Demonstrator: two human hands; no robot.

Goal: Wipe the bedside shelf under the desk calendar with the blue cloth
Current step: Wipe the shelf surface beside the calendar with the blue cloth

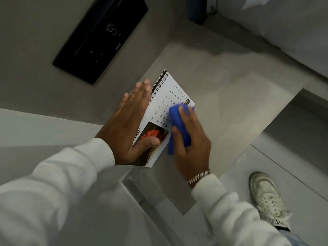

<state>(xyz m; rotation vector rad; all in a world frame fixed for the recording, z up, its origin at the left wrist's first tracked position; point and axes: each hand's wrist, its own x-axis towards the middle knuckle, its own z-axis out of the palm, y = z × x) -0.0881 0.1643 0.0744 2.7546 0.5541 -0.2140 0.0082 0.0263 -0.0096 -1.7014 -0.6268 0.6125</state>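
A white spiral-bound desk calendar (170, 96) stands on the grey bedside shelf (230, 103), its date page facing me. My left hand (131, 125) grips it, fingers flat along its back side and thumb pressed on the orange photo at the page's lower part. My right hand (191, 141) is closed around a bunched blue cloth (177, 125), which touches the calendar's front page near its right edge. A metal bracelet sits on the right wrist.
A black wall panel (101, 38) with a round control is set in the grey wall at upper left. White bedding (284, 32) lies at upper right. A white sneaker (266, 197) stands on the pale tiled floor at lower right.
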